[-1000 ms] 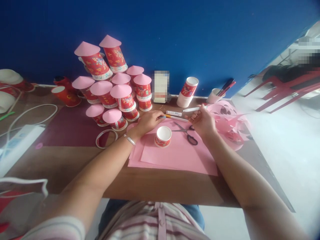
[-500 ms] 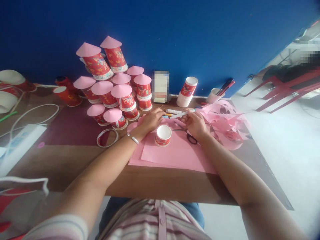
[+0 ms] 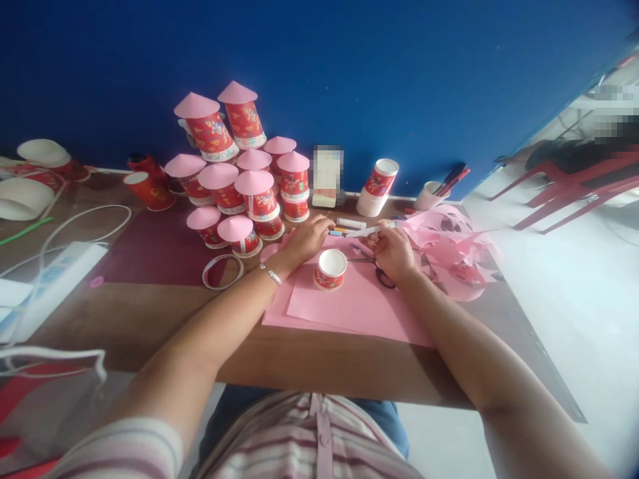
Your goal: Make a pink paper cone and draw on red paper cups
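My right hand (image 3: pixel 394 253) is closed in a pinch on a thin white strip (image 3: pixel 362 232), which points left toward my other hand. My left hand (image 3: pixel 308 238) rests behind the short cup, its fingers drawn together; what is in them, if anything, is hidden. Between the hands lie a white tube-shaped stick (image 3: pixel 351 223) and some small coloured pieces. In front of them a short red-and-white paper cup (image 3: pixel 330 271) stands upright on pink paper sheets (image 3: pixel 344 314). Scissors with black handles (image 3: pixel 385 278) lie under my right wrist, partly covered.
At the left stand several red cups with pink cone roofs (image 3: pixel 254 183), some stacked. A tape roll (image 3: pixel 222 272) lies before them. Pink paper scraps (image 3: pixel 449 249) are heaped at right. Behind stand a phone (image 3: pixel 327 176), stacked cups (image 3: pixel 382 183) and a pen cup (image 3: pixel 429 195).
The view has turned slightly left, so the things on the table appear farther right. Both hands stay almost in place, and the right one still holds the white strip.
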`<state>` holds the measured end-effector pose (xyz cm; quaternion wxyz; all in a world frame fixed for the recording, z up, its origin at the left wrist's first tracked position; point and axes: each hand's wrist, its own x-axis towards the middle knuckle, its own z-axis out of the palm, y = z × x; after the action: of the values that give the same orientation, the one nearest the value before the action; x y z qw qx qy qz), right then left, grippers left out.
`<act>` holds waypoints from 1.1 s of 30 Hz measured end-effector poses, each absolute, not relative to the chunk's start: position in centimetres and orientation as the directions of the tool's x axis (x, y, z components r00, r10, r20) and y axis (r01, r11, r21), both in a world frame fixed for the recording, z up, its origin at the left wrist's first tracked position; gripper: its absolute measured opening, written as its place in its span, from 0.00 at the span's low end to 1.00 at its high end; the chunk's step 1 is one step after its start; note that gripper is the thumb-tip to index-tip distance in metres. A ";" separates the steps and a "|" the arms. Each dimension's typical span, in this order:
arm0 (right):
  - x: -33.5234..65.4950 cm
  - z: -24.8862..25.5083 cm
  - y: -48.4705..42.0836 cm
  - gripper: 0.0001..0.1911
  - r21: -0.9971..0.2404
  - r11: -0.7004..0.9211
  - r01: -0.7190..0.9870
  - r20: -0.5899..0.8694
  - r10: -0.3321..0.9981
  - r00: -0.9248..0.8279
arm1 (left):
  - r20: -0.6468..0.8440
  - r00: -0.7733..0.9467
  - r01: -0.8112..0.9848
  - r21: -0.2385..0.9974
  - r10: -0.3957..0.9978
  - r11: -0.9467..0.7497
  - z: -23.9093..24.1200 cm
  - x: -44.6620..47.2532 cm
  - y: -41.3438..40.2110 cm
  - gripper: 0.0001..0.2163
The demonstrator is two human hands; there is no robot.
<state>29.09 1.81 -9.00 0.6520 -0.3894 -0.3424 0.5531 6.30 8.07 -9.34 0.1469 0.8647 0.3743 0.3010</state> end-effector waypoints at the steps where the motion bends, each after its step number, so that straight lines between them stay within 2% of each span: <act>1: 29.1 -9.0 1.8 0.19 -0.884 0.086 -0.459 0.019 0.989 0.149 | 0.424 0.531 0.543 0.494 0.734 -0.678 -9.1 6.3 8.1 0.12; 5: 28.9 -8.7 1.5 0.20 -0.855 0.113 -0.507 0.041 0.988 0.152 | 0.426 0.484 0.450 0.628 0.764 -0.635 -7.1 6.2 7.8 0.11; 8: 28.8 -8.4 1.3 0.21 -0.837 0.128 -0.531 0.035 0.983 0.180 | 0.397 0.398 0.259 0.816 0.827 -0.517 -5.4 5.4 6.8 0.12; 10: 28.8 -8.2 1.2 0.21 -0.845 0.115 -0.523 0.022 0.983 0.181 | 0.362 0.392 0.124 0.890 0.845 -0.439 -4.9 4.4 5.5 0.15; 14: 28.5 -8.1 0.9 0.17 -0.870 0.083 -0.486 0.020 0.991 0.132 | 0.301 0.491 0.050 0.927 0.817 -0.371 -5.6 2.2 2.3 0.27; 18: 27.8 -8.1 0.5 0.20 -0.869 0.095 -0.485 0.038 0.991 0.125 | 0.237 0.602 0.139 0.909 0.763 -0.393 -7.0 2.1 -0.3 0.42; 19: 27.6 -8.1 0.4 0.19 -0.871 0.100 -0.480 0.045 0.991 0.124 | 0.232 0.600 0.165 0.901 0.766 -0.402 -7.2 2.4 -0.7 0.40; 21: 27.4 -8.0 0.1 0.17 -0.877 0.105 -0.469 0.060 0.992 0.110 | 0.188 0.565 0.191 0.918 0.803 -0.349 -7.3 3.0 -0.9 0.31; 23: 27.2 -7.9 -0.2 0.15 -0.879 0.105 -0.466 0.064 0.993 0.102 | 0.144 0.556 0.099 0.966 0.818 -0.237 -7.3 3.3 -0.6 0.25; 25: 27.1 -7.8 -0.4 0.16 -0.882 0.099 -0.461 0.056 0.993 0.105 | 0.144 0.559 -0.035 0.988 0.817 -0.150 -7.1 3.4 -0.2 0.24; 28: 26.8 -7.4 -0.8 0.18 -0.893 0.127 -0.432 0.070 0.987 0.145 | 0.137 0.544 -0.124 0.989 0.828 -0.082 -6.9 3.2 0.1 0.22; 30: 26.4 -7.2 -1.1 0.17 -0.916 0.187 -0.356 0.126 0.974 0.189 | 0.093 0.530 -0.163 0.987 0.843 -0.006 -6.9 3.3 0.1 0.20; 33: 25.8 -7.1 -1.9 0.13 -0.938 0.323 -0.124 0.295 0.934 0.201 | -0.005 0.503 -0.299 0.937 0.864 0.179 -7.0 3.6 0.1 0.18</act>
<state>25.81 -1.92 -7.10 0.6529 -0.4174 -0.4851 0.4052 3.59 0.11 -6.99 0.7126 0.4937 0.2861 0.4082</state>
